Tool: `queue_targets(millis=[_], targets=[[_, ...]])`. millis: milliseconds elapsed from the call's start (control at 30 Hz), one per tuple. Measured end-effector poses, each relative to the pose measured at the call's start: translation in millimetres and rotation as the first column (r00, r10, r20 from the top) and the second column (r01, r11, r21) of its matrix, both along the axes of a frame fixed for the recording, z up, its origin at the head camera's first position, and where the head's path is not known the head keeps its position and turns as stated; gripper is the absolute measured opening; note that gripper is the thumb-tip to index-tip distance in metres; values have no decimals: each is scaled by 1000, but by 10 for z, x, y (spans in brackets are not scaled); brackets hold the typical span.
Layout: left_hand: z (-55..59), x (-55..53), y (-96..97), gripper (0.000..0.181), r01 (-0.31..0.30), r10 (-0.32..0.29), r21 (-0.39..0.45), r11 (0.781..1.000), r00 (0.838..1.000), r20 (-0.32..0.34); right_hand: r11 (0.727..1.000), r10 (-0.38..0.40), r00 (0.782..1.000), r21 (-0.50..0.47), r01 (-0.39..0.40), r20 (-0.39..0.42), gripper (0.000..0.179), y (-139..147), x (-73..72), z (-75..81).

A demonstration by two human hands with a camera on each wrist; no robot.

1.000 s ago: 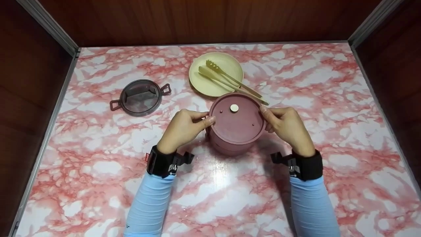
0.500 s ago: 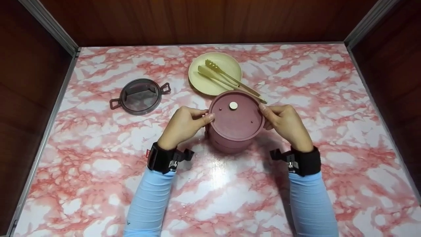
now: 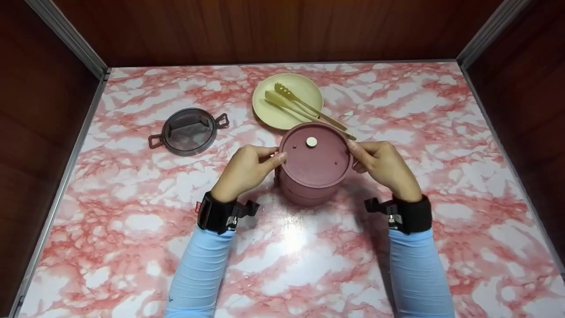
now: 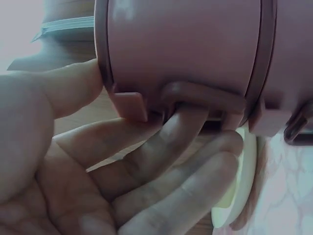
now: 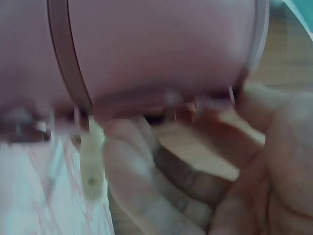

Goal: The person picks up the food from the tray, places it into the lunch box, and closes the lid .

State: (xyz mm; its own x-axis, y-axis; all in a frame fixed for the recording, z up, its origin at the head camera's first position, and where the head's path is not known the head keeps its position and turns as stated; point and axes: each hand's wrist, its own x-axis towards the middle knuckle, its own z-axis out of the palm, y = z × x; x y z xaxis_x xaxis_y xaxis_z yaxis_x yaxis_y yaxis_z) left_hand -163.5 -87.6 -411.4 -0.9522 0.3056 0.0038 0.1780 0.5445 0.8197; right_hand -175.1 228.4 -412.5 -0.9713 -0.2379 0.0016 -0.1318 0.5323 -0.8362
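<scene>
A dusty-red round lunch box with stacked tiers stands upright in the middle of the table, its flat lid bearing a white knob. My left hand grips its left side, the thumb at the lid's rim. In the left wrist view, one fingertip hooks under a loop-shaped side clip. Opposite, my right hand holds the right edge, thumb at the rim as well. Its other fingers curl beneath the matching side, slightly blurred in the right wrist view.
Behind the lunch box lies a cream plate with long yellowish utensils across it, one with a slotted head. Their handle ends reach past the lid's far edge. Leftward is a round, dark see-through lid with two loop handles. Wooden panels enclose the table.
Both hands keep their hold on the lunch box. In the head view it shifts only slightly left and up, with the plate and table edges shifting a little too.
</scene>
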Motion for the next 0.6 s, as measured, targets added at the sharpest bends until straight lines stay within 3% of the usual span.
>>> queue_targets(millis=[100,233,433,600], targets=[[15,13,-40,44,7,-7,-40,999,1000,-5,998,35,997,55,-32,-65,38,91,16,19],[33,24,-109,51,6,-6,-32,999,1000,0,991,92,987,107,-78,-131,36,206,49,62],[30,27,-155,48,49,-51,-48,998,998,-41,964,237,961,157,-215,-140,43,265,62,85],[-6,10,-136,39,62,-69,-78,995,993,-91,961,235,961,184,-207,-147,43,208,35,48]])
